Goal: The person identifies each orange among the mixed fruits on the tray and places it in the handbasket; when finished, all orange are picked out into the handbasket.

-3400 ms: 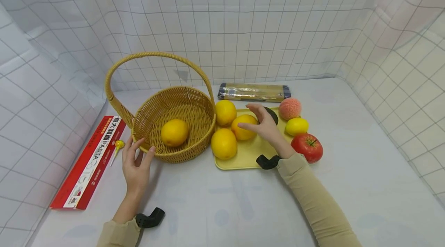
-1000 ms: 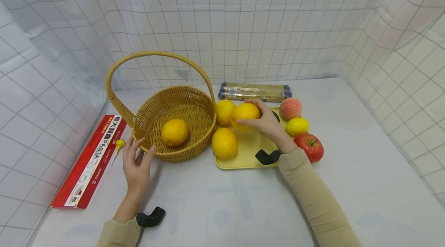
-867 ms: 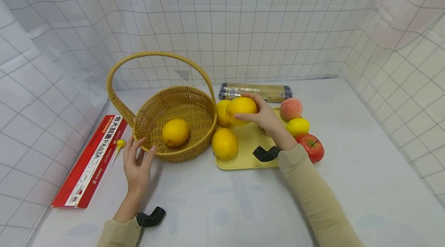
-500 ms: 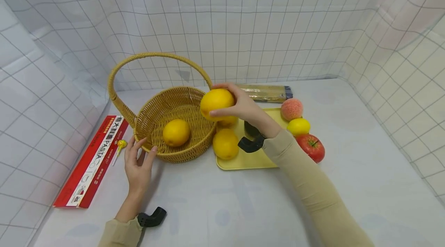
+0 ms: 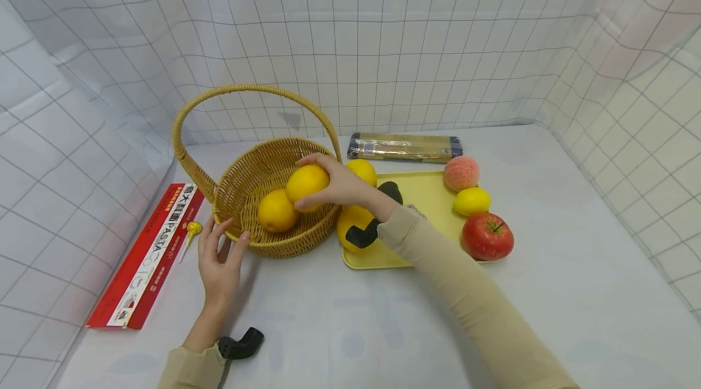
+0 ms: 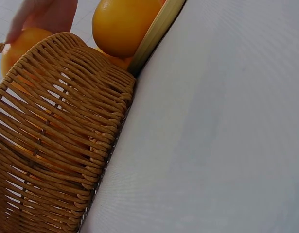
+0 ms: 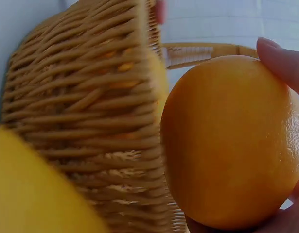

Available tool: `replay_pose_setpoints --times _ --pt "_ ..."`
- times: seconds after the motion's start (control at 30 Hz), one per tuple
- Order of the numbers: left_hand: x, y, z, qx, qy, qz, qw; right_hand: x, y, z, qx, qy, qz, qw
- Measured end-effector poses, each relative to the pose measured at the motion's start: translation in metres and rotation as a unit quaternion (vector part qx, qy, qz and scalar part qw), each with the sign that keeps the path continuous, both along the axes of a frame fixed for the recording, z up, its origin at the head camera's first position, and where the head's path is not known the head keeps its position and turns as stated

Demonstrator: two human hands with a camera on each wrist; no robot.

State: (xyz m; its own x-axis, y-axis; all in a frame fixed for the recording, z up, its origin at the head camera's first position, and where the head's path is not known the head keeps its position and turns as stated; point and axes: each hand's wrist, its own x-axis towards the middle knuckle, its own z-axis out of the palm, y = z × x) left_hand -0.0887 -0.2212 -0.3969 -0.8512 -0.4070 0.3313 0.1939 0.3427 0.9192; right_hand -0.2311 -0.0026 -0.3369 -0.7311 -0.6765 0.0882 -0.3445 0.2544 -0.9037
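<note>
A round wicker basket (image 5: 296,248) with a tall looped handle stands at left of centre, one orange (image 5: 276,211) lying inside. My right hand (image 5: 342,185) grips a second orange (image 5: 306,183) between thumb and fingers, over the basket's right side. In the right wrist view this held orange (image 7: 232,145) fills the space beside the wicker wall (image 7: 91,97). At the near left rim, my left hand (image 5: 219,270) holds the basket, fingers and thumb at the edge. On the yellow tray (image 5: 432,194) just right of the basket are two more oranges, the nearer one (image 5: 353,221) partly hidden by the right wrist.
Along the tray's right side sit a pink fuzzy fruit (image 5: 461,173), a lemon (image 5: 472,201) and a red tomato (image 5: 487,237). A dark avocado-like fruit (image 5: 391,192) lies mid-tray. Behind is a wrapped pasta pack (image 5: 405,147). A red pasta box (image 5: 145,255) and yellow lollipop (image 5: 191,231) lie left.
The right hand has taken hold of an orange on the tray, lifted it and carried it left over the basket. My left hand has kept its place at the rim.
</note>
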Motion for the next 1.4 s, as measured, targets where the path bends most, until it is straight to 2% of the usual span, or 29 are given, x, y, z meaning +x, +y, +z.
replay_pose_setpoints --times 0.2,0.3,0.63,0.83,1.17,1.4 --pt "0.001 0.001 0.000 -0.002 -0.005 0.001 1.0000 -0.005 -0.002 -0.015 0.067 0.029 0.017 0.9972" --pt "0.000 0.002 0.001 -0.001 -0.004 -0.002 1.0000 -0.006 -0.002 -0.017 0.074 0.043 0.033 0.9958" --pt "0.000 0.002 0.000 -0.001 0.002 -0.005 1.0000 -0.005 0.003 -0.015 0.003 0.005 0.031 0.9995" --pt "0.001 0.002 -0.001 -0.001 0.004 -0.003 1.0000 0.001 0.023 0.001 -0.050 -0.001 0.031 0.9983" --pt "0.001 0.002 0.000 -0.003 0.009 0.000 1.0000 0.016 0.068 0.032 -0.146 0.003 -0.014 0.9892" --pt "0.001 0.002 0.000 0.004 0.007 -0.001 1.0000 0.030 0.091 0.037 -0.183 0.011 -0.046 0.9821"
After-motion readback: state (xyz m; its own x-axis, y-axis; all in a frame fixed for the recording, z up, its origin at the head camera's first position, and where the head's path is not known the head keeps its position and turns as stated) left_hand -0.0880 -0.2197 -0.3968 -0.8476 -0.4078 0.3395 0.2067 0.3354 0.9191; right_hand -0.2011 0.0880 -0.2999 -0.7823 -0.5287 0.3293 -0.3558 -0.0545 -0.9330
